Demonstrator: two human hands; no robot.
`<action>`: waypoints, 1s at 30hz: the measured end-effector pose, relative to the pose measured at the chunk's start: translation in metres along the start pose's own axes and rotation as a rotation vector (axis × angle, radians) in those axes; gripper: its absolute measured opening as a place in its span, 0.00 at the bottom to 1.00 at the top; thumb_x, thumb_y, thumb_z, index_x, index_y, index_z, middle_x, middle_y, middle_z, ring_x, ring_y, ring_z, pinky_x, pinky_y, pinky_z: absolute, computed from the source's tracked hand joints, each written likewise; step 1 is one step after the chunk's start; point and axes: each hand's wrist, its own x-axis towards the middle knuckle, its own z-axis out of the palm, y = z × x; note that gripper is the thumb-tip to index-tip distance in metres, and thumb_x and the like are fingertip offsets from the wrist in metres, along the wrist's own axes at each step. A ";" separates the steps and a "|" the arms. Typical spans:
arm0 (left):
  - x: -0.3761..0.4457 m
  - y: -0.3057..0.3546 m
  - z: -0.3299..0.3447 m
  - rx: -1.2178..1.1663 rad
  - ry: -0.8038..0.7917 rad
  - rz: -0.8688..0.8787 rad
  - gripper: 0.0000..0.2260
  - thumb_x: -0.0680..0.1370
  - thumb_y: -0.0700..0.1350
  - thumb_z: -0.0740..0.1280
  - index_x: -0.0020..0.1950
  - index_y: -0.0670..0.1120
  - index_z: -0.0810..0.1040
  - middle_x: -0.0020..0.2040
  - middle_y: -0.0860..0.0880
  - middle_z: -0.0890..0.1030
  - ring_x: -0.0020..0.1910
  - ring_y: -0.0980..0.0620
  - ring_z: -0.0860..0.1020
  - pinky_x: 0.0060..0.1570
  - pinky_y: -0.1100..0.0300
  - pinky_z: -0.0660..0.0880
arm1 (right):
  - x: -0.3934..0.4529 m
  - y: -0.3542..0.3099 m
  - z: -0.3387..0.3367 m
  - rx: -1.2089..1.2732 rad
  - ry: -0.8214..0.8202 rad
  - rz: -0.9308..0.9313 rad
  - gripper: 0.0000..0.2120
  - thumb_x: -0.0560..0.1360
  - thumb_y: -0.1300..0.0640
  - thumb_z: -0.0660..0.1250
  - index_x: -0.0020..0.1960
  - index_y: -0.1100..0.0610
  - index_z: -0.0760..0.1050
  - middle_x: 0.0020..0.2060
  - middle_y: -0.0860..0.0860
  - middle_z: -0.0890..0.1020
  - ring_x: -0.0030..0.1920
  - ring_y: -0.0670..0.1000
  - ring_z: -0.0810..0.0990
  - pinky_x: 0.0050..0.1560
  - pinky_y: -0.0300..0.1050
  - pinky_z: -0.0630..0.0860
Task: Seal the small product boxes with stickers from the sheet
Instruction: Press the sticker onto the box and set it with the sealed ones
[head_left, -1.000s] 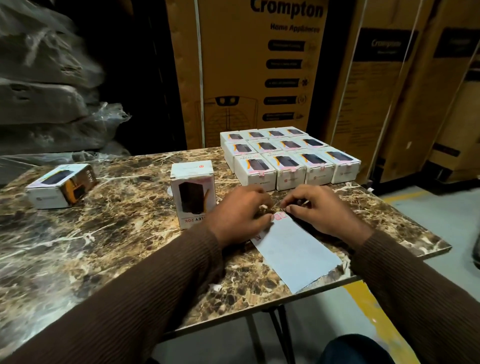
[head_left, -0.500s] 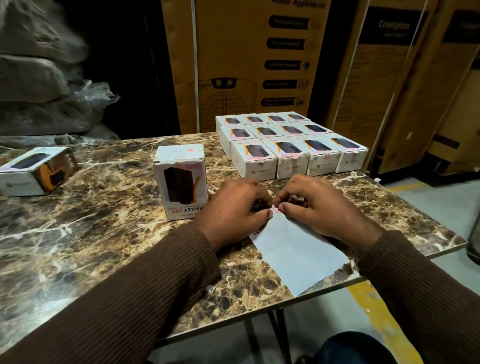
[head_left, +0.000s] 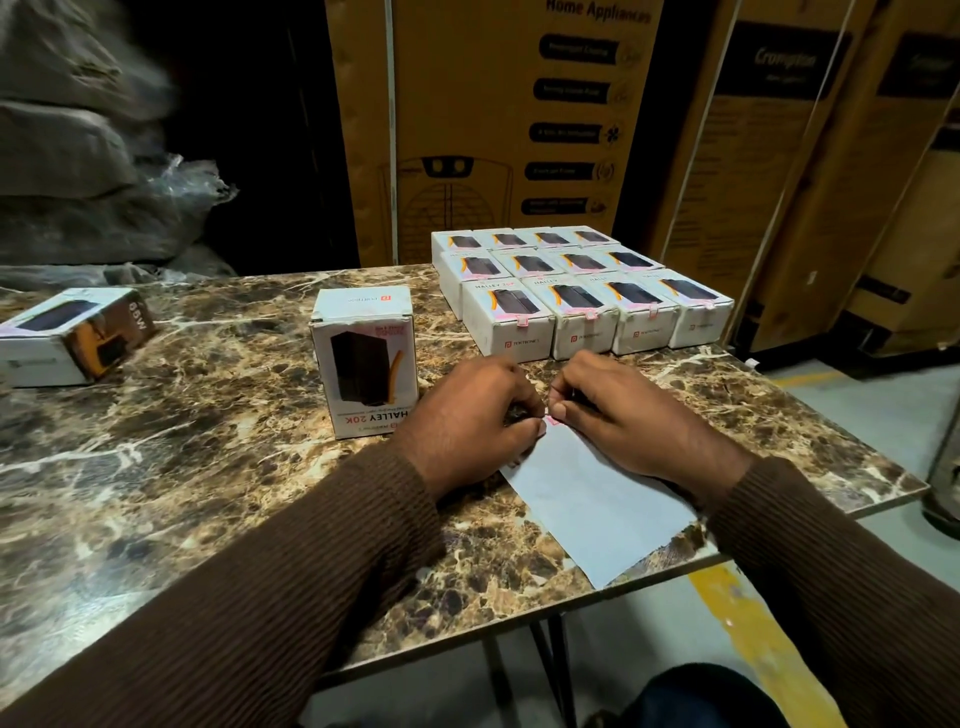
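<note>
I see both hands at the far end of the sticker sheet (head_left: 592, 499) on the marble table (head_left: 208, 467). Left hand (head_left: 467, 415) and right hand (head_left: 623, 421) pinch its pink edge, fingers curled. One upright box (head_left: 366, 364) stands just left; sealed boxes (head_left: 576, 291) sit grouped beyond.

- I'm looking into a warehouse or stockroom: tall appliance cartons (head_left: 498, 130) stand along the far wall.
- Plastic-wrapped bundles (head_left: 88, 171) are stacked far left.
- A yellow floor line (head_left: 748, 623) runs near right.
</note>
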 end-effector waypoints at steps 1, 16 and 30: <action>0.000 0.000 0.000 0.002 -0.001 -0.002 0.06 0.79 0.50 0.73 0.53 0.52 0.88 0.51 0.53 0.81 0.51 0.54 0.78 0.50 0.56 0.74 | -0.001 0.000 0.000 0.004 -0.006 -0.002 0.04 0.84 0.53 0.66 0.50 0.49 0.73 0.46 0.39 0.72 0.48 0.38 0.71 0.46 0.42 0.65; -0.001 0.009 -0.004 0.153 -0.033 0.056 0.08 0.81 0.50 0.68 0.49 0.53 0.88 0.51 0.52 0.79 0.56 0.52 0.75 0.54 0.54 0.73 | -0.005 -0.008 -0.004 0.043 0.015 -0.006 0.11 0.83 0.63 0.66 0.47 0.48 0.72 0.48 0.41 0.70 0.49 0.39 0.72 0.46 0.31 0.66; -0.001 0.008 -0.004 0.168 -0.032 0.066 0.09 0.82 0.51 0.68 0.50 0.52 0.87 0.52 0.53 0.79 0.57 0.51 0.76 0.58 0.50 0.76 | -0.010 -0.001 -0.011 0.234 0.084 -0.014 0.09 0.83 0.61 0.68 0.47 0.48 0.77 0.49 0.48 0.77 0.51 0.49 0.78 0.53 0.52 0.78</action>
